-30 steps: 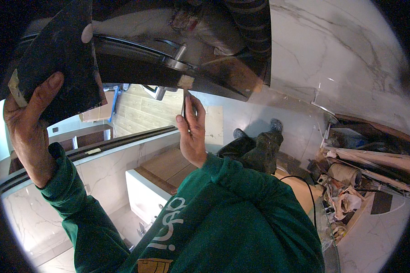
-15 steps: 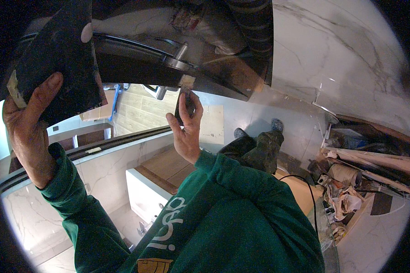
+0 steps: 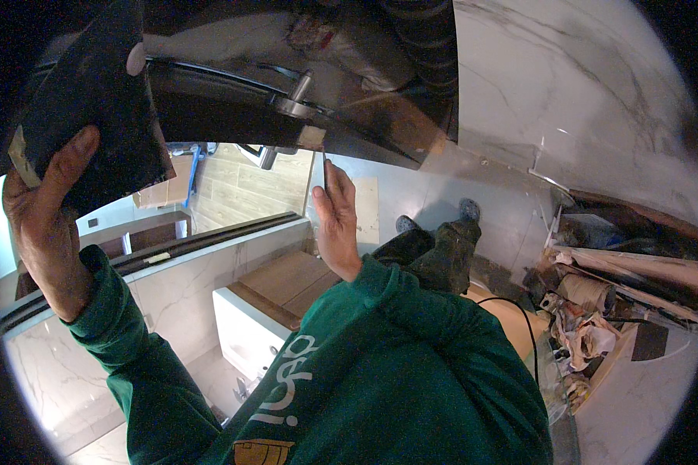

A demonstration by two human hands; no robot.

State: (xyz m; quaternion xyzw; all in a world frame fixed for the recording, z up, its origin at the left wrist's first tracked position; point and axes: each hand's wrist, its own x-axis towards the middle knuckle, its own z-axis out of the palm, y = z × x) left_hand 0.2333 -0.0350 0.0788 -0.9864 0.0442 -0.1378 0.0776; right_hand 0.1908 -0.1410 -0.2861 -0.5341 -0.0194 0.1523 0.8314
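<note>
gripping dark panel (image 3: 105, 116) above curled left hand (image 3: 43, 213), thin dark piece (image 3: 326, 177) in pinching right hand (image 3: 339, 229)

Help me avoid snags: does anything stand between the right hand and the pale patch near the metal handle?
Only the thin dark piece that the right hand holds, its end pointing toward the pale patch. Nothing else visible stands between them; whether the piece touches the patch I cannot tell.

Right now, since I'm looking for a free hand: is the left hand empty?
No, the left hand grips a black sheet, its thumb across the face.
</note>
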